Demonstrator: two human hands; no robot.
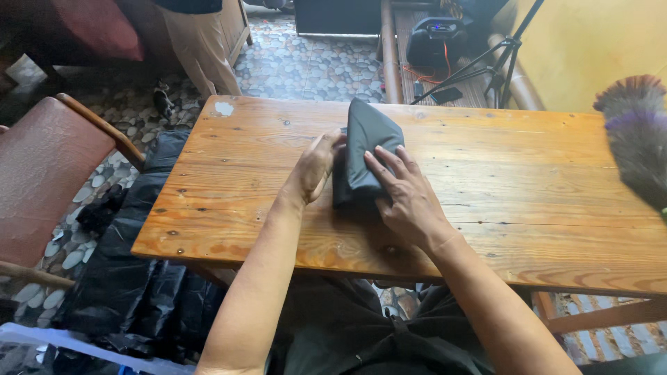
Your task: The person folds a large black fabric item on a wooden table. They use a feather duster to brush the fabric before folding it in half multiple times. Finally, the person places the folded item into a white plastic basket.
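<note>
A dark grey folded cloth (368, 139) lies on the wooden table (528, 173), near its middle. My left hand (316, 167) grips the cloth's left edge, fingers curled around the fold. My right hand (406, 194) lies flat on the cloth's lower right part, fingers spread and pressing it down. The cloth's far end stands up slightly in a peak.
A feather duster (636, 135) juts in at the right edge over the table. A wooden armchair with a reddish seat (42, 167) stands to the left. Black plastic bags (132, 278) lie on the pebble floor. A tripod (497, 59) and a dark device stand behind the table.
</note>
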